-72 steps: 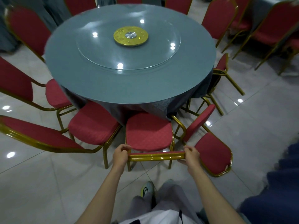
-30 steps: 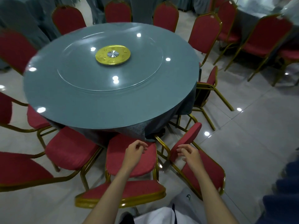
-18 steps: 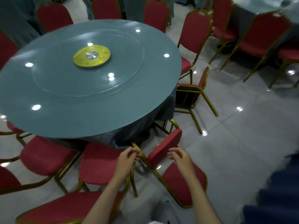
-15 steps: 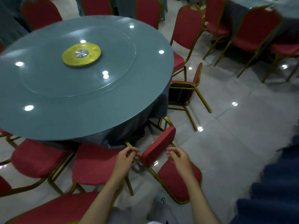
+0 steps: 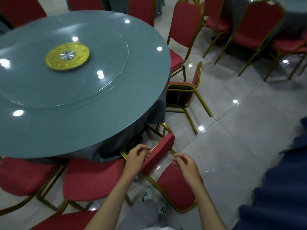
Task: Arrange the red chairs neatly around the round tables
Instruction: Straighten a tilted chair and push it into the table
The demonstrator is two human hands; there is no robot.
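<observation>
A red chair [image 5: 176,188] lies tipped on its back on the floor [image 5: 232,146] at the near right of the round counter [image 5: 83,105]. Its backrest is flat on the tiles, its seat [image 5: 159,153] stands on edge, and its gold legs point in under the hanging cloth. The left grip [image 5: 137,157] is loosely curled at the seat's left edge and holds nothing; whether the fingertips touch the seat cannot be told. The right grip [image 5: 186,166] hangs just right of the seat, also loosely curled and empty. The step is probably righting this chair. Both grips should close on the seat's opposite sides, and the legs should come free of the cloth before the chair is rocked upright. It then slides in beside the upright neighbour [image 5: 93,178]. A second toppled chair [image 5: 182,95] waits farther right.
</observation>
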